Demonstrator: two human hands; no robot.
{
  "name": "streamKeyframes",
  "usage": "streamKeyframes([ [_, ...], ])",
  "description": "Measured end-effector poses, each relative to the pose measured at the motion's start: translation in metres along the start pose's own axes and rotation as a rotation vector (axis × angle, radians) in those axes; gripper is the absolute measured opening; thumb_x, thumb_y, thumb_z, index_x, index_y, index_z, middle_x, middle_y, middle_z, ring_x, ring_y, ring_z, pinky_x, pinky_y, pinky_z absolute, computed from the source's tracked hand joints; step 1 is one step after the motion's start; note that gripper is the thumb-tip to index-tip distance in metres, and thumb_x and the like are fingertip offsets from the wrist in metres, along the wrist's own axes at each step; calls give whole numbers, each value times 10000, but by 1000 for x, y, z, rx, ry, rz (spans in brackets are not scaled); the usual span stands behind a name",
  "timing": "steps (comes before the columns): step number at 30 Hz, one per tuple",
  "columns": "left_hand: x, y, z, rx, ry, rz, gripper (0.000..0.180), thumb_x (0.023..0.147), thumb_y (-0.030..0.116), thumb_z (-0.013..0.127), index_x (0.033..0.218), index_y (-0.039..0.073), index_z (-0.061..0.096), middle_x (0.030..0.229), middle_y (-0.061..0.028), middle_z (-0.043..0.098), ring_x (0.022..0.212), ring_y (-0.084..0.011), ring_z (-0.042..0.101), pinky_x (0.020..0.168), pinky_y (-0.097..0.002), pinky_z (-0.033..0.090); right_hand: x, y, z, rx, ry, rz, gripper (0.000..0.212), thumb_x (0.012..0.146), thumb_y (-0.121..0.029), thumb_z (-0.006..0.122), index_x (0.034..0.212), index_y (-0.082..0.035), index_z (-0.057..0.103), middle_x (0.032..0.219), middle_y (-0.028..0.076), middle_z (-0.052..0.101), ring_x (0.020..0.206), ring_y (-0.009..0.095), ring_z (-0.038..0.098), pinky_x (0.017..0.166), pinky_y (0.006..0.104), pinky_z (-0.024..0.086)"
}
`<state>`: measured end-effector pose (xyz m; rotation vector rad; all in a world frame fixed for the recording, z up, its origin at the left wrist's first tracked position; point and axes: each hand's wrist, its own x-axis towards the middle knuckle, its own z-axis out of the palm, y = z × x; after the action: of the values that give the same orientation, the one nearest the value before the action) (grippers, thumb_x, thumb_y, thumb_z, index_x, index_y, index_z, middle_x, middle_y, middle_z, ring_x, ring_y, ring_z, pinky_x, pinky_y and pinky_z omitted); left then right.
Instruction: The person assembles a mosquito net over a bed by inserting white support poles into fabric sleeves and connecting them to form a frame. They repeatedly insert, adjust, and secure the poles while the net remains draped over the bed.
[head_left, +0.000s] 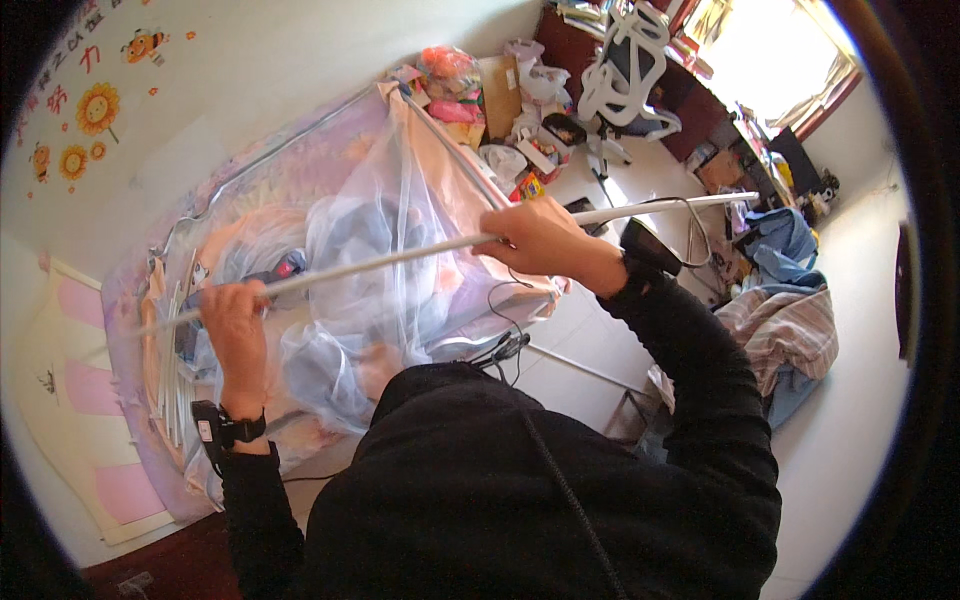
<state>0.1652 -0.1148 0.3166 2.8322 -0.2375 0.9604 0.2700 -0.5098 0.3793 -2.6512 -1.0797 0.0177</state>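
A long, thin white pole (385, 257) stretches across in front of me, its right end a little higher than its left. My left hand (236, 318) is closed round it near the left end. Farther right, my right hand (545, 238) grips the same pole, which runs on past the wrist. Below it, sheer white netting (350, 225) with peach-coloured edging (437, 160) lies heaped on a bed with pale purple bedding (285, 180). Several white poles (172, 385) lie together at the bed's left side. A thin metal rod (235, 180) runs along the bed's far edge.
Bags (455, 85) and boxes crowd the floor past the bed. A white-framed swivel chair (625, 75) stands by the desk near the window. Clothes (785, 310) are piled at the right. A cream and pink headboard (85, 400) rises at the left. A black cable hangs before me.
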Motion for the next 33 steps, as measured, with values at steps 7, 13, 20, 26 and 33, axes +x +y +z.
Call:
streamKeyframes([
  [7,56,65,-22,-281,295,-94,318,850,87,613,1167,82,604,1268,-120,533,1222,-304,447,1065,-458,268,13,22,11,310,414,89,352,847,-380,649,718,-62,571,578,145,494,517,262,531,478,381,402],
  [13,51,116,4,-255,-86,80,332,802,115,664,1129,89,616,1298,-117,495,1266,-341,384,1050,-437,289,15,72,-56,520,802,110,288,936,-269,561,771,-34,533,626,-15,442,565,63,397,502,242,315],
  [20,23,109,22,-354,-242,29,273,791,103,663,1061,87,625,1239,-120,531,1240,-359,401,1022,-449,321,-21,128,-165,1390,1031,-231,362,973,-367,461,661,-193,399,503,-91,286,377,43,243,348,209,197],
  [26,4,110,25,-526,-334,-22,280,782,98,664,1055,58,616,1203,-135,544,1151,-352,477,988,-436,363,-51,105,-193,1124,1300,56,302,976,-213,427,706,-109,341,637,-20,239,538,110,221,499,258,217],
  [33,24,140,18,-519,-209,53,405,808,191,666,1174,46,568,1232,-154,517,1139,-354,484,980,-421,377,-64,100,-168,1569,992,-249,333,985,-185,359,671,-97,295,630,3,251,561,130,255,539,276,268],
])
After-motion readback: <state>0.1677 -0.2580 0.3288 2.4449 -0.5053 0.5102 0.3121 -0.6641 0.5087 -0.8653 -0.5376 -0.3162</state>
